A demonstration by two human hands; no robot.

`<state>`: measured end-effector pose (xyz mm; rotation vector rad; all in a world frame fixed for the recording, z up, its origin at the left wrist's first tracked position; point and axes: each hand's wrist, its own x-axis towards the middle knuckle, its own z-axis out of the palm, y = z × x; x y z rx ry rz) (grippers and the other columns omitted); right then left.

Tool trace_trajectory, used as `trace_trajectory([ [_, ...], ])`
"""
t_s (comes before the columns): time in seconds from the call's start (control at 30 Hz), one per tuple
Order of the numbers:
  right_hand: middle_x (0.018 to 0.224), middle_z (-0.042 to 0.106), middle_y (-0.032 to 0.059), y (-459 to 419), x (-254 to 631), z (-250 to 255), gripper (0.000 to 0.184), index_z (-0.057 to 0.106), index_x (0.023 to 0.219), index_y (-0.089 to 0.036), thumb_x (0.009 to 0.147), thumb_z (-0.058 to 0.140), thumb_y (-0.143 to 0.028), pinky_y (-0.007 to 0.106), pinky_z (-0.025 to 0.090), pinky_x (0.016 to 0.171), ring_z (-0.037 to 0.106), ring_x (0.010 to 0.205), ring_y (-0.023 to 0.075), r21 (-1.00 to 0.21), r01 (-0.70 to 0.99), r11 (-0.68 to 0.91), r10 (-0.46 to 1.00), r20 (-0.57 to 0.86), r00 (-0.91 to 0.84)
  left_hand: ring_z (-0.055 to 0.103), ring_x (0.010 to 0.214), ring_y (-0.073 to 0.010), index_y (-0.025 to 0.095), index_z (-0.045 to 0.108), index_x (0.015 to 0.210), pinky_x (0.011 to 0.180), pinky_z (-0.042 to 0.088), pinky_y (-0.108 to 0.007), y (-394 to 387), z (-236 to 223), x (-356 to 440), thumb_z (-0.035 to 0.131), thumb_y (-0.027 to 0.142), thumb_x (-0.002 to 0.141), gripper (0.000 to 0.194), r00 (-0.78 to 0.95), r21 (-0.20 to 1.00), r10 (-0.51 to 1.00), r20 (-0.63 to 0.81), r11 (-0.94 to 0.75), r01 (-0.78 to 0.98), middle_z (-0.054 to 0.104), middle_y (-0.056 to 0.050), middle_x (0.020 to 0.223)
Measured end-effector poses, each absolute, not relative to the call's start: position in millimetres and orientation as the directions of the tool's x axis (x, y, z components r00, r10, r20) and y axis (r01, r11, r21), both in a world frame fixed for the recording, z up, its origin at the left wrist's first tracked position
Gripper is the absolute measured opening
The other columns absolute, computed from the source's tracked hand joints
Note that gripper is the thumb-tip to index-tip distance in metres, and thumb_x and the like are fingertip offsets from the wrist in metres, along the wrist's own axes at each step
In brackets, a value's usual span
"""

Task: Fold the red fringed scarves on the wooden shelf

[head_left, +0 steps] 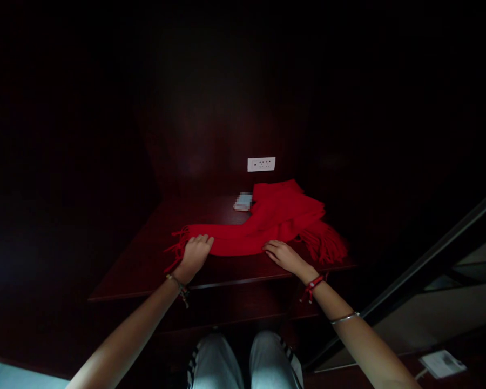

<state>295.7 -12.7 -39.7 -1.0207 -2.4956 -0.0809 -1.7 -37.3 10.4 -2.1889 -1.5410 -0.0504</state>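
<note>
A red fringed scarf [235,240] lies on a dark wooden desk top, one end stretched to the left in a flat band and the rest in a loose folded heap at the right. My left hand [197,251] is closed on the band's near edge, close to its left fringe. Farther right along the same edge, the bent fingers of my right hand [282,255] are closed on the cloth; that thumb is hidden. More fringe spreads over the desk at the heap's right side.
The dark desk top [133,270] ends in a front edge just before my knees [216,362]. Behind the scarf lies a blurred, pale phone-like object [243,202]. A white socket plate [261,164] is on the back panel. At the right, a dark slanted frame [421,265] rises.
</note>
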Motion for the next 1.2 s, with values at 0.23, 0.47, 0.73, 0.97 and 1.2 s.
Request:
trace_trajectory([
  [0.23, 0.088, 0.061, 0.0072, -10.5, 293.5, -30.9, 0.023, 0.06, 0.091, -0.016, 0.087, 0.038, -0.022, 0.031, 0.042, 0.08, 0.055, 0.085, 0.0167, -0.056, 0.677, 0.734, 0.633, 0.419, -0.651, 0.055, 0.092, -0.0174, 0.02, 0.059, 0.096, 0.082, 0.04, -0.028, -66.7, 37.5, -73.7, 0.04, 0.0, 0.07, 0.039, 0.471, -0.094, 0.882, 0.023, -0.467, 0.879, 0.061, -0.004, 0.098],
  [0.47, 0.105, 0.056, 0.0106, 15.6, 248.6, 3.0, 0.025, 0.057, 0.104, -0.015, 0.083, 0.042, -0.017, 0.034, 0.033, 0.091, 0.047, 0.101, 0.0205, 0.12, 0.734, 0.668, 0.628, 0.439, -0.643, 0.053, 0.093, -0.0155, 0.02, 0.056, 0.106, 0.085, 0.039, -0.026, -39.8, 47.6, -77.4, 0.042, 0.033, 0.082, 0.03, 0.468, 0.258, 0.883, 0.041, -0.462, 0.849, 0.059, -0.003, 0.105],
  [0.73, 0.093, 0.062, 0.012, 43.7, 225.3, -1.1, 0.023, 0.06, 0.094, -0.014, 0.084, 0.04, -0.012, 0.031, 0.034, 0.082, 0.054, 0.09, 0.0196, 0.254, 0.753, 0.607, 0.732, 0.189, -0.654, 0.054, 0.088, -0.0203, 0.014, 0.058, 0.096, 0.076, 0.042, -0.031, 14.6, 2.2, -50.4, 0.045, 0.019, 0.08, 0.021, 0.368, -0.085, 0.913, 0.176, -0.358, 0.93, 0.056, -0.011, 0.098],
  [0.97, 0.085, 0.061, 0.0078, 36.9, 246.0, 16.2, 0.024, 0.059, 0.088, -0.014, 0.088, 0.037, -0.022, 0.027, 0.037, 0.077, 0.054, 0.08, 0.0164, 0.101, 0.784, 0.613, 0.659, 0.482, -0.577, 0.051, 0.081, -0.0146, 0.017, 0.058, 0.086, 0.078, 0.04, -0.028, -0.8, 51.3, -68.4, 0.039, 0.024, 0.085, 0.02, 0.509, 0.025, 0.759, 0.406, -0.566, 0.824, 0.055, -0.003, 0.084],
  [1.2, 0.082, 0.06, 0.0068, -10.7, 274.3, 5.2, 0.028, 0.059, 0.09, -0.018, 0.09, 0.031, -0.025, 0.026, 0.04, 0.073, 0.055, 0.077, 0.0148, 0.119, 0.605, 0.787, 0.54, 0.341, -0.77, 0.053, 0.079, -0.0128, 0.02, 0.06, 0.091, 0.072, 0.041, -0.023, -73.7, 37.2, -55.1, 0.04, 0.022, 0.085, 0.021, 0.599, 0.112, 0.792, 0.114, -0.61, 0.785, 0.057, -0.002, 0.089],
])
